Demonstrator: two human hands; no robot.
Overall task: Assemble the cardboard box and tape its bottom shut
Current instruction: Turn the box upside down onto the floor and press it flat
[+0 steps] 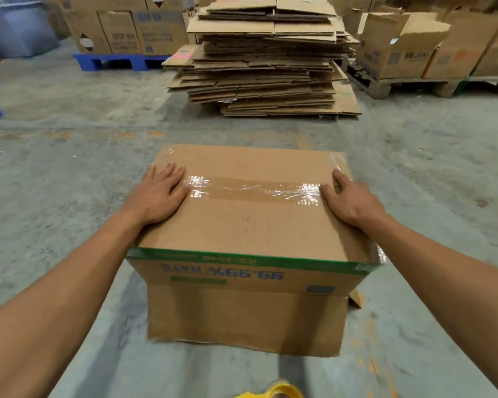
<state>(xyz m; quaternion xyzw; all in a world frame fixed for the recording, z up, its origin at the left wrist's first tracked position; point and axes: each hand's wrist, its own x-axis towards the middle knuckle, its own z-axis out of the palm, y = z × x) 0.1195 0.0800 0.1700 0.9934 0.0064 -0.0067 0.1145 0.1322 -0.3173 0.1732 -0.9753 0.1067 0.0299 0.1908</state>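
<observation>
A cardboard box [250, 225] of brown corrugated board stands upside down on a grey, mottled concrete floor [69, 168], directly before the person and between both forearms. Its upward face is flat and rectangular, formed by two closed flaps whose seam runs left to right. A strip of clear glossy tape [253, 191] covers this seam; it is wrinkled and catches bright glare near both ends, and further tape wraps over the far left and far right corners. The near wall carries a green band along its upper edge and blue print reading inverted, "99.99%". Below it, an unfolded flap hangs to the floor, plain and matte.

The left hand [156, 193] lies palm down on the left end of the top face, fingers extended and slightly spread, fingertips touching the tape end. The right hand [348, 199] lies palm down on the right end, fingers extended, thumb at the tape end. Neither hand grips anything.

Beyond the box, well apart, rises a tall, uneven stack of flattened cartons [265, 58] with ragged layered edges. A yellow object [276, 390], partly cut off, lies at the lower frame edge.
</observation>
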